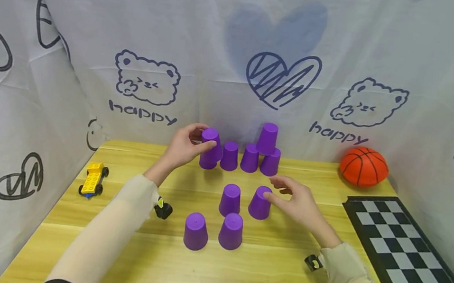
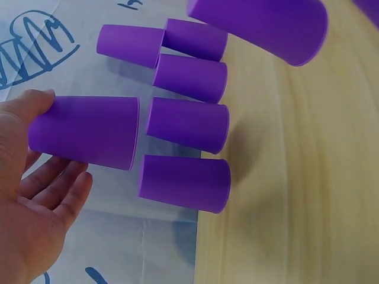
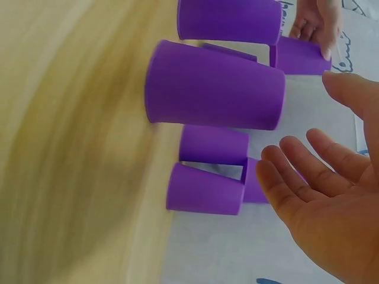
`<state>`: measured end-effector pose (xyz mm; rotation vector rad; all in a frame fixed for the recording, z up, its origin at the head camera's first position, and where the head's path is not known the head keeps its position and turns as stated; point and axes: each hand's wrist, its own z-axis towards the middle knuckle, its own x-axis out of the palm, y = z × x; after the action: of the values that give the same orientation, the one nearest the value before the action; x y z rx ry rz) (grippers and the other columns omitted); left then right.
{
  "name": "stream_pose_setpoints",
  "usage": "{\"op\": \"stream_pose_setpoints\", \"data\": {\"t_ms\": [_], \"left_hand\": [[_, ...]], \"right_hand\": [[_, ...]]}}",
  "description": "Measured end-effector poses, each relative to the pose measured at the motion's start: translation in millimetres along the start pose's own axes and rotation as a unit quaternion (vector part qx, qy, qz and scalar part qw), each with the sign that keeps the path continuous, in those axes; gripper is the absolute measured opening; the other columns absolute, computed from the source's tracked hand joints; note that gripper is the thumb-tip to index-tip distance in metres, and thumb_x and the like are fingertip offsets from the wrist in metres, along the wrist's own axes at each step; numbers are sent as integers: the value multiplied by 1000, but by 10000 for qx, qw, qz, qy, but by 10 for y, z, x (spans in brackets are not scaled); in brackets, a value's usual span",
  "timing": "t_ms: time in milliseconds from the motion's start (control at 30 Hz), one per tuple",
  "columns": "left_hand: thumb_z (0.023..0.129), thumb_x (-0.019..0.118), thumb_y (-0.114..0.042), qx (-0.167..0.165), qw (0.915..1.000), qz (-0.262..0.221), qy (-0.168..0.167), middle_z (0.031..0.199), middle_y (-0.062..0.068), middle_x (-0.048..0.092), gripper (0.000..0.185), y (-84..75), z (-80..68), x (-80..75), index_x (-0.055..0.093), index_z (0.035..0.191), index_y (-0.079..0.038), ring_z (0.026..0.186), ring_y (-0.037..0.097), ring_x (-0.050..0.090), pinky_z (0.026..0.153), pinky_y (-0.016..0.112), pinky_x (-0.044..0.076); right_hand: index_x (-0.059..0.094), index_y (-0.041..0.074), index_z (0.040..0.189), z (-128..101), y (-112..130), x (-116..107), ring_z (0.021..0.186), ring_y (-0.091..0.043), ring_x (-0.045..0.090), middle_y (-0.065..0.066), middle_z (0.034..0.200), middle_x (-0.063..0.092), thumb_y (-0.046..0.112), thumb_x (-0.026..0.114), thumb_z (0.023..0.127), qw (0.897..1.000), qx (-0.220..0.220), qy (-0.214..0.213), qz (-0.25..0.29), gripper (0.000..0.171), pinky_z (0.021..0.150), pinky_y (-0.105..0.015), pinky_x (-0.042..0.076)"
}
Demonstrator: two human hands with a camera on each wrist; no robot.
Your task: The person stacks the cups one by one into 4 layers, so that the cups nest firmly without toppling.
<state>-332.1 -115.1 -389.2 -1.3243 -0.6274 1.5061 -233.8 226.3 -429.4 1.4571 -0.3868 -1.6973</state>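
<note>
Near the back wall, my left hand [image 1: 185, 145] grips an upside-down purple cup [image 1: 212, 144] between thumb and fingers. In the left wrist view, this held cup [image 2: 86, 131] is just above the row of cups, with a small gap visible. That back row has several upside-down cups, among them one cup [image 1: 230, 156] near the left end. Another cup [image 1: 268, 139] rests across the two right ones. My right hand [image 1: 298, 206] is beside a standing cup [image 1: 259, 203]; in the right wrist view its fingers [image 3: 320, 160] are spread and hold nothing.
Three more upside-down cups stand nearer: one cup [image 1: 230, 200] in the middle, then two in front [image 1: 196, 231]. A yellow toy car [image 1: 93, 179] is at left. To the right are a red basketball [image 1: 364, 167] and a checkered board [image 1: 409, 261]. Printed cloth [image 1: 220, 30] hangs behind.
</note>
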Motion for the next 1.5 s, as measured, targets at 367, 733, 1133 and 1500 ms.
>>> {"op": "stream_pose_setpoints", "data": {"t_ms": [367,733,1133,1500], "left_hand": [[93,83,-22,-195,9992,34,-351,128,23,71,55,33,202,40,60,137,0,115,37,69,103,46,59],[93,82,-21,-444,9981,-1,-434,131,24,69,56,94,327,183,59,140,0,121,39,67,107,47,57],[93,82,-23,-418,9978,23,-515,132,22,69,55,47,466,289,60,138,-2,123,37,66,108,47,56],[92,84,-25,-469,9967,207,-622,131,22,71,55,74,541,347,62,137,-4,122,37,68,107,46,57]], "right_hand": [[67,1,135,-22,-50,128,112,-34,70,-18,129,74,21,81,93,9999,-125,68,53,49,98,-51,60],[63,-4,138,-43,-140,234,111,-33,71,-19,127,74,18,82,93,9984,202,144,507,53,98,-49,61],[65,-1,136,-57,-183,250,110,-32,72,-17,125,74,19,83,93,9965,358,80,752,51,98,-46,62],[64,-2,137,-68,-177,236,110,-32,72,-18,126,74,18,82,94,9966,371,107,731,51,98,-45,62]]}}
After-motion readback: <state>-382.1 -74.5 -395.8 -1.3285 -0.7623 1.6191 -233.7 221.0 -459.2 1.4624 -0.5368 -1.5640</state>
